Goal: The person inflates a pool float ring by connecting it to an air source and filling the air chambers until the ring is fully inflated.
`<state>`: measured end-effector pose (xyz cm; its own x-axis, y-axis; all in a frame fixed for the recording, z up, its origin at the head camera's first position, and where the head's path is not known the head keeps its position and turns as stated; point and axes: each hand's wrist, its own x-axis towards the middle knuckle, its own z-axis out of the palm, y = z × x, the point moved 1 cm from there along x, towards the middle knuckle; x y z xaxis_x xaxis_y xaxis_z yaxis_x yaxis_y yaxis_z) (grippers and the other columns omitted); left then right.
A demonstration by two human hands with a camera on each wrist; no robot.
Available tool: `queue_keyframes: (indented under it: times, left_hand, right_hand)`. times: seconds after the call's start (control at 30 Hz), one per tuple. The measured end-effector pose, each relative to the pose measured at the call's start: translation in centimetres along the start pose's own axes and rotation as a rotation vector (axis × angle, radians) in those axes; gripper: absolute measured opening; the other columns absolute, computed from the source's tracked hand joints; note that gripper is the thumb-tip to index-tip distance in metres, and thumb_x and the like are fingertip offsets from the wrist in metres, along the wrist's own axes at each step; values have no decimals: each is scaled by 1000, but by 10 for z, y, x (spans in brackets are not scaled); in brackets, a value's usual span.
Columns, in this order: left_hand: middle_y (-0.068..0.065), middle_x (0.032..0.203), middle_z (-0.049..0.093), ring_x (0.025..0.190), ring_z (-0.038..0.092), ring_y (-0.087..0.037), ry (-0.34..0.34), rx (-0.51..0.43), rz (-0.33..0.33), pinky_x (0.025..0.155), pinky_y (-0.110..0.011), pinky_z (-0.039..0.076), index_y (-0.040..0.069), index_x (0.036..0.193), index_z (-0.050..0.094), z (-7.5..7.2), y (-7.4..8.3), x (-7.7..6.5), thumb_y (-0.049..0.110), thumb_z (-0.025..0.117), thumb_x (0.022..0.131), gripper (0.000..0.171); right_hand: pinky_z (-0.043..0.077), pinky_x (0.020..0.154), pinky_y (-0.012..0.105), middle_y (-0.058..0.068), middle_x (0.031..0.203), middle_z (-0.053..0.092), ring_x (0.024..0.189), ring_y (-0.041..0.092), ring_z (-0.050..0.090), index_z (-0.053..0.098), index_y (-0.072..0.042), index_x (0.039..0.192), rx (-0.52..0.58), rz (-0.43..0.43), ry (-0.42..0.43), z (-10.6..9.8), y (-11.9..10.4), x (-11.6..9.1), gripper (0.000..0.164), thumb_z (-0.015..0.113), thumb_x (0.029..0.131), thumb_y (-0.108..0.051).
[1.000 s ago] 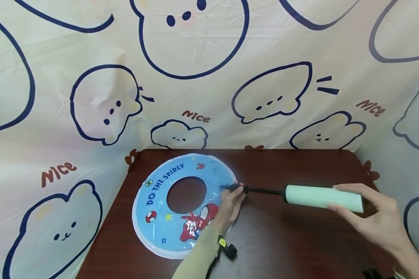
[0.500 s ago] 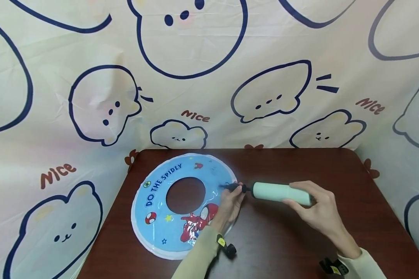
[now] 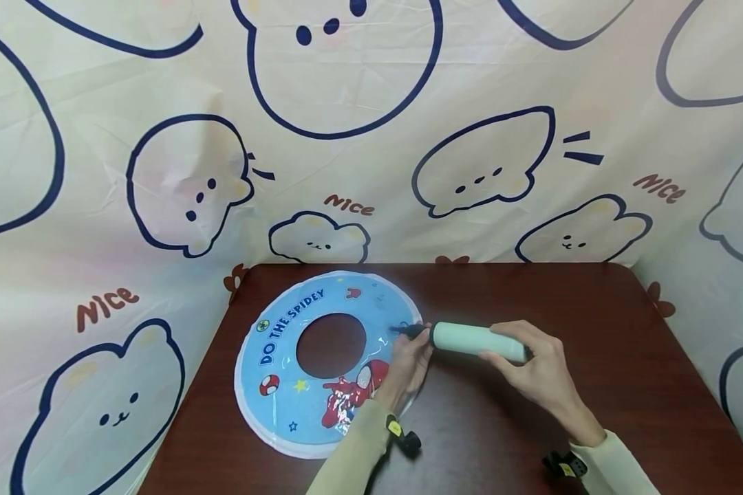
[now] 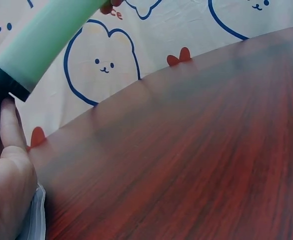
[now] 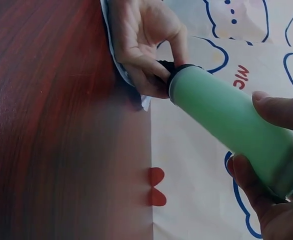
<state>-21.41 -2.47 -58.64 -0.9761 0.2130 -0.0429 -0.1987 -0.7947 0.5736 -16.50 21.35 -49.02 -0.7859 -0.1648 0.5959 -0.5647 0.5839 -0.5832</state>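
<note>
A blue swim ring (image 3: 272, 412) with a white edge and cartoon prints lies on the table. At its right side my left hand (image 3: 408, 364) pinches the black nozzle end (image 3: 413, 331) of a hand pump; the ring's valve is hidden by the fingers. The pump's pale green barrel (image 3: 477, 340) points right, and my right hand (image 3: 541, 364) grips its far end between thumb and fingers. In the right wrist view the barrel (image 5: 226, 120) meets the black end at the left hand's fingers (image 5: 151, 70). No rod shows between barrel and black end.
The dark brown wooden table (image 3: 625, 309) has rounded back corners. A cream cloth (image 3: 384, 172) with cartoon bears hangs behind and at both sides. Each wrist wears a small black camera, such as the left one (image 3: 411, 443).
My right hand has pushed the green barrel leftward, and the black rod seen earlier has slid inside it. My left hand and the swim ring have stayed in place.
</note>
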Motion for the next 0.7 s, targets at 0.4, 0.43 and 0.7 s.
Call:
queue_keyframes:
  times: [0.4,0.43,0.7]
  left_hand:
    - [-21,165,36,146,48,-22,173,76,-111,127,-43,36,-6,163,23,28,9,-18,11,57,111,64]
    - [-22,165,37,147,47,-24,181,97,-108,127,-45,35,-6,163,25,29,10,-19,13,58,111,64]
    - [-32,159,39,137,59,-28,264,176,4,116,-43,49,-15,154,35,21,10,-20,9,61,109,57]
  right_hand:
    - [47,86,7,2,117,76,102,8,68,79,-9,118,-19,-16,10,-9,3,-3,52,101,70,-11]
    - [47,87,7,2,118,76,103,8,68,79,-9,118,-18,-13,8,-12,2,-2,52,101,70,-11]
    - [47,85,8,0,113,77,103,1,67,81,-12,115,-11,-15,-3,-27,-7,-1,52,102,67,-10]
